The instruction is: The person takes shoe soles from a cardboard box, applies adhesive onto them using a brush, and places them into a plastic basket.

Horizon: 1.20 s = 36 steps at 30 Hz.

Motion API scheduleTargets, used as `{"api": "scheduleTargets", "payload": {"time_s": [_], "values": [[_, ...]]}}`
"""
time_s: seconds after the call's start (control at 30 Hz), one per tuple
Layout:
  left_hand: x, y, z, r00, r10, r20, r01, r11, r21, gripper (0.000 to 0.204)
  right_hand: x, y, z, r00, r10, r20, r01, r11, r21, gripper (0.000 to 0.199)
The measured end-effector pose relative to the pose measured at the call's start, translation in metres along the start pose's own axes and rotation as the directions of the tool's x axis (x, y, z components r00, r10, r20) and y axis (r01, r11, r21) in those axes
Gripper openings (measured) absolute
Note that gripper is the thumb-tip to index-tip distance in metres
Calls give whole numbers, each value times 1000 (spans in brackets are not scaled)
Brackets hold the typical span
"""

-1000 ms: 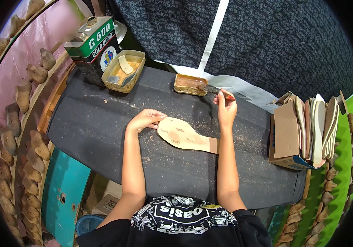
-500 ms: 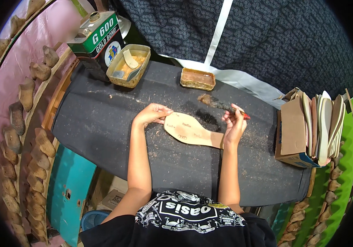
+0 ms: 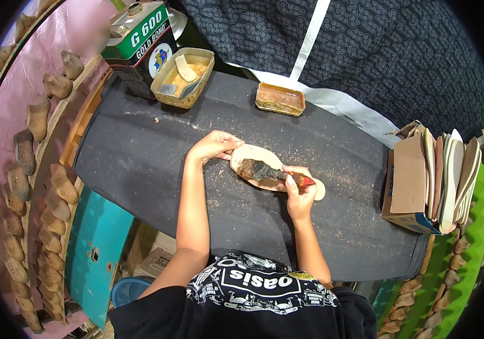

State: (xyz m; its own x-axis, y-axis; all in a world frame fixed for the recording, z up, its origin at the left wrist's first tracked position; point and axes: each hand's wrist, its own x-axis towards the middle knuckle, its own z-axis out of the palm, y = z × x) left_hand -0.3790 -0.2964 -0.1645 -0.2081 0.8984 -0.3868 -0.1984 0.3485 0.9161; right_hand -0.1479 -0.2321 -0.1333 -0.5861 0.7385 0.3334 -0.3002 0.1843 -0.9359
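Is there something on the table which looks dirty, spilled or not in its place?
No spill is visible. Pale bits litter the dark table cover, which looks untidy. The brush in the right hand, over the pale sole, looks odd too: dark, lumpy residue seems to coat its handle.

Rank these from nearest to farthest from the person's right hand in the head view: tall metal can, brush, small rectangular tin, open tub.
From the right hand:
1. Brush: held in it, over the pale sole.
2. Small rectangular tin: toward the table's far edge.
3. Open tub: farther left.
4. Tall metal can: left of the tub, farthest.
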Motion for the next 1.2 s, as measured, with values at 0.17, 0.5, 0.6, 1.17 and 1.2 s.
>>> {"api": "scheduleTargets", "payload": {"time_s": [0.17,0.5,0.6,1.17,1.2], "values": [[0,1,0,1000,-2,-2,2,1000,-5,26,-1,3,1,997,69,24,-68,997,-39,13],[1,0,0,1000,-5,-6,5,1000,-12,26,10,-10,-2,956,-210,207,271,901,-338,13],[2,-1,-1,1000,-18,-9,18,1000,-4,26,6,-5,-1,980,-153,126,190,906,-378,13],[-1,3,0,1000,-6,18,6,1000,3,26,-3,8,-2,933,-328,151,351,920,-173,33],[0,3,-1,1000,-12,16,12,1000,10,26,0,5,-4,923,-358,141,380,907,-183,30]]}}
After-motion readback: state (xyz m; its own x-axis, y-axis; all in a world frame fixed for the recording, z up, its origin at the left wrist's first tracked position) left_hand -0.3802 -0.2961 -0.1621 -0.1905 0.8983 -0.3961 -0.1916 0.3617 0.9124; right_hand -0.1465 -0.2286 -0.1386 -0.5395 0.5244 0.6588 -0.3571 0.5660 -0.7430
